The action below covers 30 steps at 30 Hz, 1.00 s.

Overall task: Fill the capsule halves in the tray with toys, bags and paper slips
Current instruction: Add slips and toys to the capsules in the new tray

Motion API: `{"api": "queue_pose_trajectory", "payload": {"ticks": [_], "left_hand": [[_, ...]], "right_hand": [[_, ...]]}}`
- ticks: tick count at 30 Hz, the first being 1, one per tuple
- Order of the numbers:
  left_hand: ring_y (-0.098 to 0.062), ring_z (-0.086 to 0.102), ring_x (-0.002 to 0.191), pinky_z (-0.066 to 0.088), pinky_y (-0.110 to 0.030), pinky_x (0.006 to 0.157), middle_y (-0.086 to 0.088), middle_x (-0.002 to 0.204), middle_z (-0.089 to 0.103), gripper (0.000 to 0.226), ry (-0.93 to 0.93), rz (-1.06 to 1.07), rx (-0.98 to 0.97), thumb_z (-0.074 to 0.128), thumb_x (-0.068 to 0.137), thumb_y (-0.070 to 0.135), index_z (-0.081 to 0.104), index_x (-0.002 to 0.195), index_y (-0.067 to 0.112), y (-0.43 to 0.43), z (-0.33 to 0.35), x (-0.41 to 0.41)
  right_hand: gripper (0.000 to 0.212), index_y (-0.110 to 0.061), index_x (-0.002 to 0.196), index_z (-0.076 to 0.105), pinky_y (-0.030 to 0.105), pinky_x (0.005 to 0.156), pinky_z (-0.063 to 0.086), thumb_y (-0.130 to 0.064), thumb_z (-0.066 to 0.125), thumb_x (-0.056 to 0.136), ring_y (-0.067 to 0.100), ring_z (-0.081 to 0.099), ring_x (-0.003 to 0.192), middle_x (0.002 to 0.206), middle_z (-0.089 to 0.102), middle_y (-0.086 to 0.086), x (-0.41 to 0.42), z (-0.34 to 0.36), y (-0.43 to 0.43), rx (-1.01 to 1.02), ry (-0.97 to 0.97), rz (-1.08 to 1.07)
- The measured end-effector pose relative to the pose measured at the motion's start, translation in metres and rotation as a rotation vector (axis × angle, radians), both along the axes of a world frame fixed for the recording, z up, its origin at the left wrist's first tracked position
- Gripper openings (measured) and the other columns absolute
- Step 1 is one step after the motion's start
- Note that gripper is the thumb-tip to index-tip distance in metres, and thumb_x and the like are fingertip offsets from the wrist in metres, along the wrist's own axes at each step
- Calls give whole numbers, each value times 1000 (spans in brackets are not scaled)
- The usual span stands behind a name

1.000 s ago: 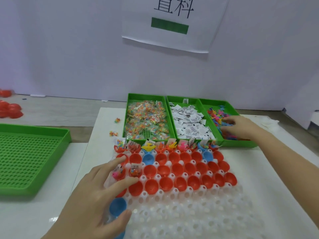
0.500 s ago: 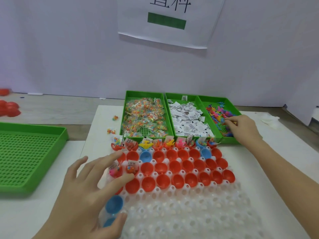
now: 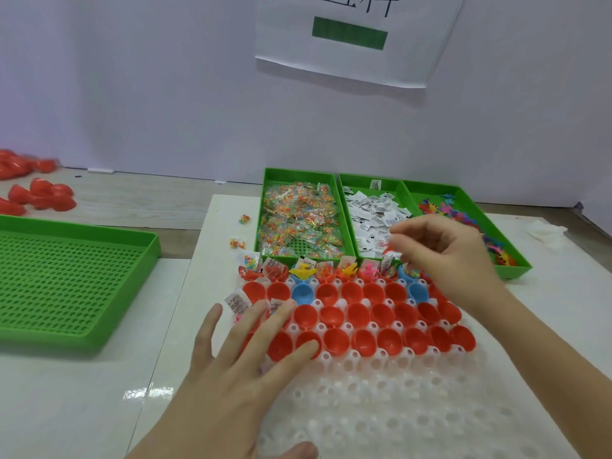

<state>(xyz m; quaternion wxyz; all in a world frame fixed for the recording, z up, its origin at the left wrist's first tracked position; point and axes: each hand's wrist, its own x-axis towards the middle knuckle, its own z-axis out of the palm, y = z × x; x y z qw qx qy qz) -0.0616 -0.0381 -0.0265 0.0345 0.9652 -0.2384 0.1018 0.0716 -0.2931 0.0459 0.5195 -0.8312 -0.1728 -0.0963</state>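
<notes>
Lower centre of the frame: the left hand (image 3: 238, 376) lies flat on the white capsule tray (image 3: 397, 409). Its fingers are straight and spread over the red capsule halves (image 3: 361, 313) at the tray's left side, and they grip nothing.

Right of centre, the right hand (image 3: 443, 260) hangs over the tray's far right corner. Its fingers are curled, with thumb and forefinger pinching a small red piece (image 3: 390, 250); blur prevents telling what it is.

The far row of halves holds toys and slips, among them a yellow toy (image 3: 303, 270). Blue capsule halves (image 3: 303, 291) sit among the red.

Just beyond the tray, three green bins (image 3: 298, 172) stand side by side on the table (image 3: 82, 409). They hold clear bags (image 3: 299, 223), paper slips (image 3: 374, 213) and plastic toys (image 3: 457, 213). A perforated green tray (image 3: 66, 276) lies at left.
</notes>
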Motion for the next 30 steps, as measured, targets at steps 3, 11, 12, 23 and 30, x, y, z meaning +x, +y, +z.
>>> {"api": "queue_pose_trajectory", "payload": {"ticks": [3,11,12,23,30], "left_hand": [[-31,48,131,26,-53,101,-9,143,49,80,7,4,33,14,84,79,61,129,32,0,-2,0],[-33,50,129,26,-50,100,-7,142,50,82,7,17,106,15,83,80,60,130,31,-1,-1,0],[-34,50,127,25,-50,100,-7,142,50,82,3,19,111,16,82,80,61,130,31,-1,-1,0],[-34,50,127,26,-49,100,-6,141,51,82,-2,28,101,29,72,81,63,127,32,-3,1,-1],[-31,51,126,25,-47,101,2,138,55,81,-1,0,80,31,73,77,62,129,28,-3,2,-1]], "right_hand": [[25,-31,88,73,18,62,54,-8,74,79,8,68,66,79,74,0,-12,-6,22,17,118,175],[12,-22,88,74,8,68,42,-11,71,85,-7,59,74,78,64,-24,-22,-25,59,-325,35,286],[11,-22,89,74,7,69,39,-12,71,85,-9,57,75,76,61,-27,-22,-25,62,-344,37,293],[15,-20,101,75,8,71,36,-16,64,92,-10,53,78,81,60,-20,-19,-9,69,-574,-53,395],[22,-28,115,68,15,81,37,-29,57,95,-6,40,85,94,51,-12,-15,-19,74,-808,-73,464]]}}
